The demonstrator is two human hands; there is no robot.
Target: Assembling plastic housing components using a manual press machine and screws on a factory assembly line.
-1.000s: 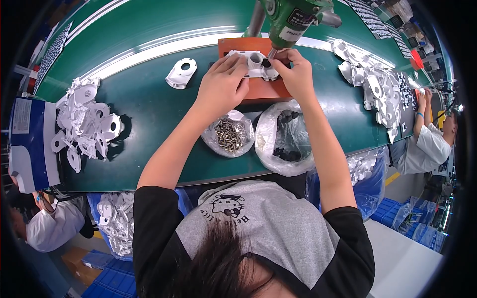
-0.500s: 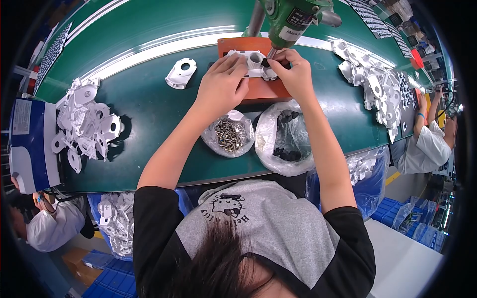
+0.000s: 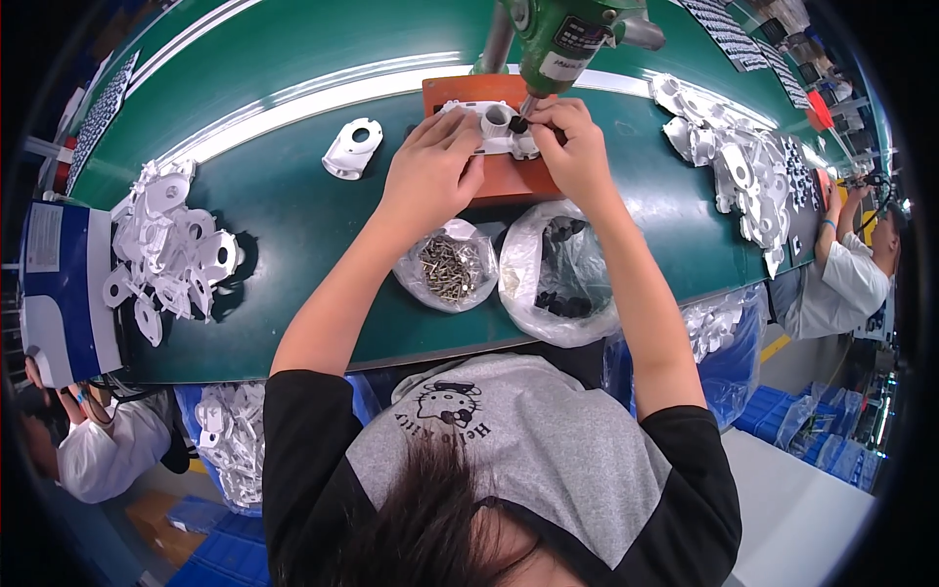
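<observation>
A white plastic housing lies on an orange-brown jig plate on the green bench. My left hand presses flat on the housing's left side. My right hand pinches a small black part against the housing's right end. A green powered screwdriver hangs just above, its tip at the black part.
An open bag of screws and a clear bag of black parts sit near the front edge. One white housing lies apart; piles of white housings lie left and right. Other people sit at both sides.
My hands stay on the housing; the right fingers have shifted slightly at the black part under the screwdriver tip.
</observation>
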